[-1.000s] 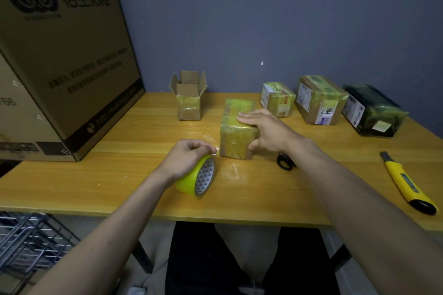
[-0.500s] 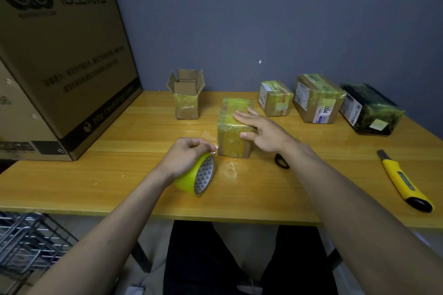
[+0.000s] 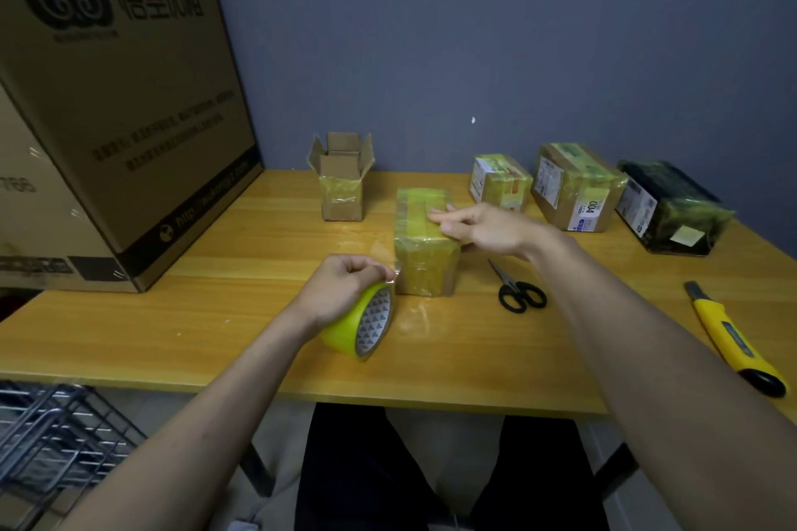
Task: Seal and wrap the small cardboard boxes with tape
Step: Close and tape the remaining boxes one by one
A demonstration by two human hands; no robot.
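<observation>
- The roll of tape (image 3: 360,319) was grasped by the left hand (image 3: 340,289), its fingers curled over the top of the roll, which stood on edge on the tabletop (image 3: 215,315).
- The box (image 3: 425,246), already banded in yellow tape, stood just to the right of that grip, and a short clear strip appeared to run from the roll to its near left edge.
- The right hand (image 3: 487,228) was laid released on the box, straight fingers pressing its top and steadying it.
- The step in hand was judged to be the wrapping of this box, with a strip just laid down.
- The next move was judged to call for the strip to be cut or torn; the scissors (image 3: 517,291) lay near, on the tabletop below the right hand's grip.
- An open, unsealed box (image 3: 343,190) stood beyond the left grip.
</observation>
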